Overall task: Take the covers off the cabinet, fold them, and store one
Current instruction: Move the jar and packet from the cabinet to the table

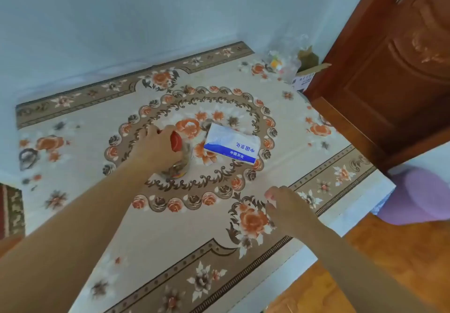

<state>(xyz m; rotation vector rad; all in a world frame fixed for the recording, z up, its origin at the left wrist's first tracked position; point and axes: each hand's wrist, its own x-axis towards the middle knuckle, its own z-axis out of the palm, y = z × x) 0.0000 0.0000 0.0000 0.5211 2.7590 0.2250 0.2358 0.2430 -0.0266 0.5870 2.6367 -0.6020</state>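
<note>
A beige floral cover (102, 117) with orange roses and a brown border lies flat over the cabinet top. At its middle my left hand (155, 147) grips a clear jar with a red lid (179, 152) that stands on the cover. A white and blue tissue pack (231, 145) lies just right of the jar. My right hand (283, 205) hovers or rests on the cover near its front edge, fingers curled, holding nothing that I can see. A white layer (345, 217) shows under the cover along the front edge.
A clear plastic bag (285, 64) and a small open cardboard box (305, 74) sit at the far right corner. A brown wooden door (394, 69) stands to the right, a white wall behind. A purple round object (414, 195) and wooden floor (341, 276) lie at the lower right.
</note>
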